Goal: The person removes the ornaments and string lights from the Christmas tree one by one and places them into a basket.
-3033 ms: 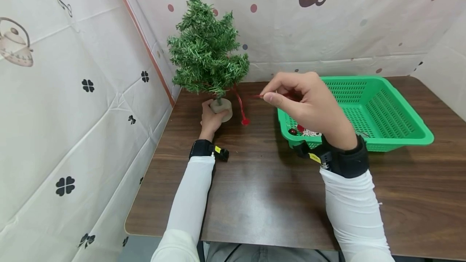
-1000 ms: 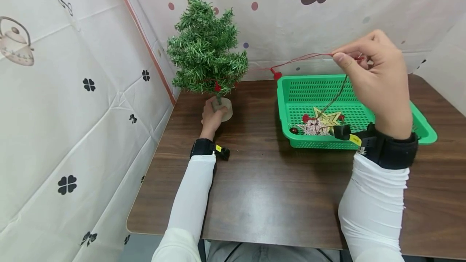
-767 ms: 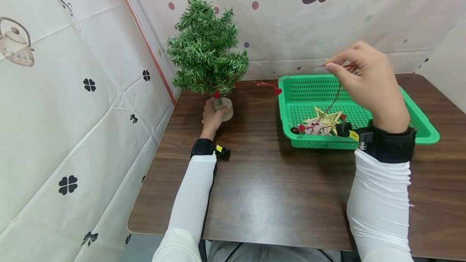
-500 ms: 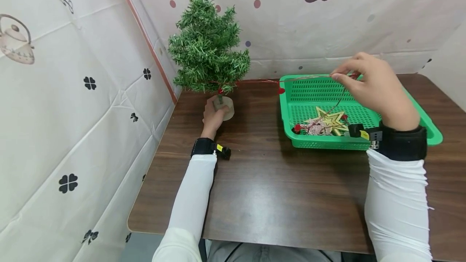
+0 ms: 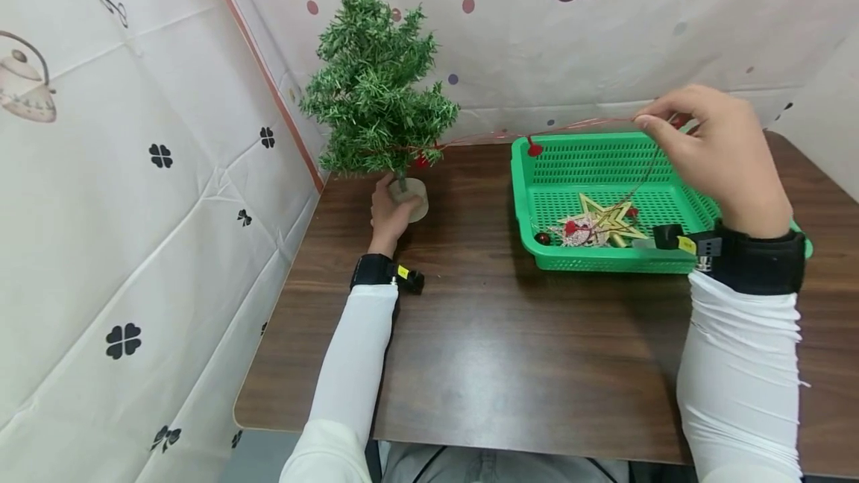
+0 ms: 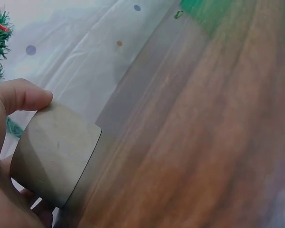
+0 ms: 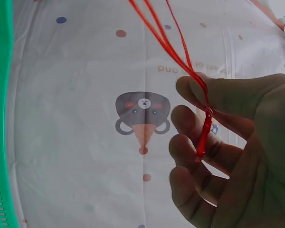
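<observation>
A small green artificial Christmas tree (image 5: 376, 88) stands at the back left of the table. My left hand (image 5: 389, 218) grips its pale round base (image 5: 417, 201); the left wrist view shows thumb and fingers around this base (image 6: 61, 152). Thumb and forefinger of my right hand (image 5: 728, 155) pinch a thin red string garland (image 5: 593, 123) above the green basket. From the tree's lower branches it runs to the hand, one red bobble (image 5: 535, 149) hanging along it. Another strand drops from the hand into the basket. Red strands (image 7: 168, 45) cross the fingers in the right wrist view.
The green basket (image 5: 520, 196) at the back right holds a gold star (image 5: 607, 216), a pinkish glittery ornament (image 5: 582, 235) and a dark red ball (image 5: 542, 238). A printed cloth (image 5: 523, 36) hangs behind the brown table (image 5: 496, 364).
Over three seconds my right hand has moved right and up from beside the tree, drawing the garland out across the basket's back. The left hand has stayed on the base.
</observation>
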Tool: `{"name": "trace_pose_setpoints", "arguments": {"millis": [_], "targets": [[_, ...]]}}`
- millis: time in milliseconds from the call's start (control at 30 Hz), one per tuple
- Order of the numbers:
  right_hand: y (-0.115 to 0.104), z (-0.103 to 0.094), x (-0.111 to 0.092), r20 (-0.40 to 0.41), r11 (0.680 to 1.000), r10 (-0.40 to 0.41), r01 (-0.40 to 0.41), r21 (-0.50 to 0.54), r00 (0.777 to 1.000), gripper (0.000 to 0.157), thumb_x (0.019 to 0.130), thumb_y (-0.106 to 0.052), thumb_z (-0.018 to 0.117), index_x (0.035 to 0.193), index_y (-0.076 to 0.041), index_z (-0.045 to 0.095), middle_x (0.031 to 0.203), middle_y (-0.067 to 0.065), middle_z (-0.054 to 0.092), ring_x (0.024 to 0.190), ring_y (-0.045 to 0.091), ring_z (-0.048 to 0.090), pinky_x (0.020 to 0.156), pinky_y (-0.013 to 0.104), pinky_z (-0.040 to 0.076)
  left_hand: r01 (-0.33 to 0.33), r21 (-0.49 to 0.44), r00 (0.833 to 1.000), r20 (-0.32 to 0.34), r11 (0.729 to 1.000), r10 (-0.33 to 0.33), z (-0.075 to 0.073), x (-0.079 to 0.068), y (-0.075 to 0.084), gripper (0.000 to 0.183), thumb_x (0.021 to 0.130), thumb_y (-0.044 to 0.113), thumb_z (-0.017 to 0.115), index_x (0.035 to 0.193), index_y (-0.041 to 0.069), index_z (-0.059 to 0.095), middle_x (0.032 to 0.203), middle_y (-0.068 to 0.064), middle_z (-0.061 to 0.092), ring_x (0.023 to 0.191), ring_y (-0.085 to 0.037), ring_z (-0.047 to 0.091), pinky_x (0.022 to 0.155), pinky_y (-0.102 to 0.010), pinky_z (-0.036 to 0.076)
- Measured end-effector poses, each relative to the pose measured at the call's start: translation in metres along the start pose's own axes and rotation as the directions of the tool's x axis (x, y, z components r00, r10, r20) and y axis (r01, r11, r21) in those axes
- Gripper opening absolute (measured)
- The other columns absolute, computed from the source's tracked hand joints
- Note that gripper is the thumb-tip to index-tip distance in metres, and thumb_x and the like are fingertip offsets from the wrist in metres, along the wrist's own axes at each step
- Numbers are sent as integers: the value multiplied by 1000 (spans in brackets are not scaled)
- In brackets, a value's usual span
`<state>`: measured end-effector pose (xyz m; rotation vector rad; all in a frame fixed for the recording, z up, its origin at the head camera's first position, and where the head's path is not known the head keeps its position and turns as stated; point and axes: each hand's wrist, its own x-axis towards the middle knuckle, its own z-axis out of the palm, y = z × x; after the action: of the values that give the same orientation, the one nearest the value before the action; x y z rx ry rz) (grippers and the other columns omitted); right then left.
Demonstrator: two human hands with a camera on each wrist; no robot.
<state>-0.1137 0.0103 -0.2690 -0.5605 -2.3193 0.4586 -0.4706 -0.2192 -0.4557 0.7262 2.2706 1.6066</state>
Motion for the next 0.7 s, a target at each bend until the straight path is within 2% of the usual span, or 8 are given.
{"name": "trace_pose_setpoints", "arguments": {"millis": [67, 167, 300, 400, 500, 567, 633, 700], "targets": [[1, -1, -1, -48, 999, 20, -19, 28, 999, 29, 103, -28, 62, 112, -5, 77, 94, -34, 51, 83, -12, 44, 74, 16, 35, -6, 25, 1000, -1, 1000, 6, 0, 1, -1, 78, 89, 36, 73, 156, 23, 35, 157, -18, 31, 146, -43, 26, 119, -67, 14], [1, 0, 0, -106, 998, 45, -40, 49, 993, 31, 102, -29, 63, 114, -3, 76, 90, -36, 49, 82, -15, 43, 74, 14, 33, 2, 43, 1000, -5, 999, -2, -1, 2, -2, 78, 88, 37, 75, 154, 21, 38, 154, -20, 31, 143, -43, 29, 119, -66, 17], [3, 2, 2, -160, 997, 73, -68, 40, 984, 34, 102, -31, 63, 115, -3, 77, 89, -35, 46, 83, -16, 41, 73, 14, 32, 25, 33, 1000, -14, 999, -24, -1, 3, -2, 79, 85, 37, 80, 151, 20, 39, 154, -17, 34, 144, -42, 28, 120, -65, 16], [3, 5, 5, -185, 994, 107, -104, 27, 977, 35, 102, -31, 63, 114, -1, 77, 89, -30, 41, 85, -15, 36, 74, 15, 30, 32, 14, 999, -11, 999, -32, -1, 3, -2, 80, 85, 38, 81, 151, 21, 39, 157, -14, 35, 147, -41, 26, 122, -63, 13], [4, 7, 7, -175, 989, 144, -146, 3, 974, 35, 102, -30, 63, 115, 0, 77, 88, -18, 39, 83, -11, 32, 73, 19, 29, 32, 16, 999, -2, 999, -32, -1, 3, -2, 81, 86, 40, 81, 152, 22, 39, 156, -14, 37, 146, -41, 27, 122, -61, 13], [6, 8, 8, -149, 987, 157, -162, -21, 976, 35, 102, -29, 63, 116, 0, 76, 89, -8, 44, 82, -9, 31, 70, 22, 29, 32, 19, 999, 7, 999, -32, -2, 2, -1, 81, 86, 39, 80, 153, 22, 39, 156, -15, 37, 146, -42, 27, 122, -61, 14], [9, 8, 9, -96, 985, 164, -168, -41, 982, 36, 102, -29, 62, 116, 0, 76, 93, 4, 50, 81, -3, 35, 68, 26, 30, 29, 26, 999, 15, 999, -29, -3, 2, 0, 81, 87, 39, 78, 155, 22, 38, 156, -16, 36, 146, -42, 27, 122, -62, 14], [14, 8, 9, -9, 986, 152, -152, -64, 988, 35, 103, -29, 61, 116, 1, 75, 102, 14, 58, 84, 6, 42, 68, 29, 32, 27, 30, 999, 22, 999, -28, -4, 1, 1, 81, 87, 39, 76, 156, 22, 37, 157, -17, 35, 146, -43, 25, 121, -63, 13]]}}
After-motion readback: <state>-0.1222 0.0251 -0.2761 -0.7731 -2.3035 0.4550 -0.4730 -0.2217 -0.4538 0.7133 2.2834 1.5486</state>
